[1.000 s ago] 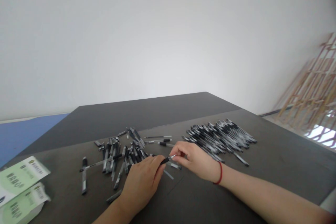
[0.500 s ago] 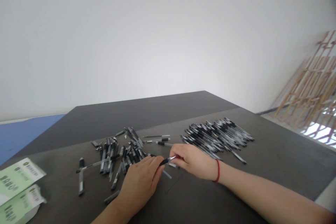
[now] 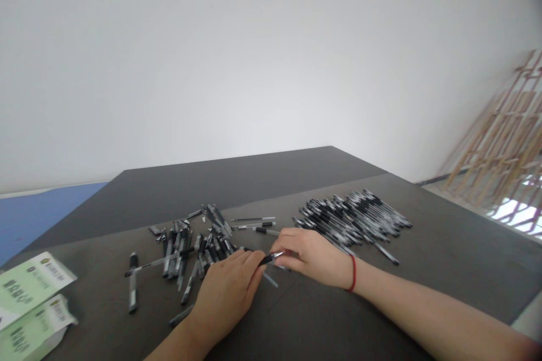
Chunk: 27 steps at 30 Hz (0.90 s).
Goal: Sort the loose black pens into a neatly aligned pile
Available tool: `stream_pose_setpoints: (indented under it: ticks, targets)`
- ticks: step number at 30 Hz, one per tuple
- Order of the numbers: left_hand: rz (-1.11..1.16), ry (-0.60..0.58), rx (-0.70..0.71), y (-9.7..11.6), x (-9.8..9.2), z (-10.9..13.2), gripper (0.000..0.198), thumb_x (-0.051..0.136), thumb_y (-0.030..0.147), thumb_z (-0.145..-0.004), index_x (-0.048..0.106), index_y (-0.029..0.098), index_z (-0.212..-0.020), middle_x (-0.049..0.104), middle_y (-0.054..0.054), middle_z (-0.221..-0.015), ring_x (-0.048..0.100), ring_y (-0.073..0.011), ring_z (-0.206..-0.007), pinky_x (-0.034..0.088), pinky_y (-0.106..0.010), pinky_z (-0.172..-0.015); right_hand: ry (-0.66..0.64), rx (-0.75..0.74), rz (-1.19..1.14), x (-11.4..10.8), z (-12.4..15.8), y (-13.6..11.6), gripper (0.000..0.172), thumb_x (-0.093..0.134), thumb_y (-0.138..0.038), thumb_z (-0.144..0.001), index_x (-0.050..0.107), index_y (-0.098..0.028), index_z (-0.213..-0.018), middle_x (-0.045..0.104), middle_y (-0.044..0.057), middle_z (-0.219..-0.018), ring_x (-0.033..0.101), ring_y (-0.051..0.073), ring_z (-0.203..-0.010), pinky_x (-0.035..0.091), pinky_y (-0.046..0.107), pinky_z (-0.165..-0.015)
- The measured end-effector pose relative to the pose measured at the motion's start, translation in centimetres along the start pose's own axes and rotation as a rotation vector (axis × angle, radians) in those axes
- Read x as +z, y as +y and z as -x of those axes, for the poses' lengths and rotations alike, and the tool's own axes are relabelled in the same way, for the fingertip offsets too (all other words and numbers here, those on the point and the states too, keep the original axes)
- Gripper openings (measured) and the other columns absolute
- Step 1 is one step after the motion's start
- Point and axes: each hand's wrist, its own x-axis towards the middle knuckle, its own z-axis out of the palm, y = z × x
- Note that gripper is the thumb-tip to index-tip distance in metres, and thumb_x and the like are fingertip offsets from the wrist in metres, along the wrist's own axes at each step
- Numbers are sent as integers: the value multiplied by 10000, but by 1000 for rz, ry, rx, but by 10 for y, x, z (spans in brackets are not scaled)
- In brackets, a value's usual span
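At the frame's lower centre, I observe the left hand (image 3: 228, 289) gripping a slim black pen (image 3: 266, 259) with a silver conical tip (image 3: 278, 254); the right hand (image 3: 315, 256) pinches that tip. Farther back, centre right, black-and-clear plastic pens (image 3: 353, 218) lie on the dark grey worktop (image 3: 254, 183).

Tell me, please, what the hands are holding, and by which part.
A pen. The left hand holds it around the body, the black front part sticking out; the right hand is at the silvery tip, its exact grip unclear.
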Motion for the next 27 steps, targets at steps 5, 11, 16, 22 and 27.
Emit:
stream_pose_setpoints:
  ticks: [5,11,16,22,27]
  targets:
    - [-6,-14,12,0,0,0,209,381,263,-940,567,231,-1032,663,-29,-898,627,-206,-834,474,-321,-708,46,8,41,1,0,-3,37,578,-209,-857,569,-178,-839,581,34,-836,527,155,-813,387,250,-717]
    - [-35,-15,11,0,0,-2,217,384,272,-940,580,228,-1025,666,-34,-879,629,-207,-832,479,-313,-701,-16,40,25,4,0,-1,147,513,-263,-904,571,-173,-803,576,24,-787,524,138,-739,381,237,-670]
    - [-24,24,21,-1,2,0,210,405,272,-934,589,234,-1029,667,-25,-877,632,-203,-825,488,-315,-708,-10,-25,108,4,0,1,153,508,-292,-907,575,-174,-835,587,42,-827,526,161,-806,380,258,-711]
    - [-44,83,83,-2,2,0,217,427,264,-928,599,224,-1053,675,-25,-845,623,-175,-801,483,-262,-698,-30,-55,147,7,1,1,174,484,-293,-917,564,-179,-814,590,47,-826,516,168,-825,381,271,-738]
    - [-64,45,83,-3,4,0,227,423,267,-934,582,227,-1090,678,-29,-871,625,-196,-839,485,-294,-723,-34,10,30,8,2,0,155,524,-271,-889,563,-175,-774,569,21,-777,519,142,-769,384,241,-705]
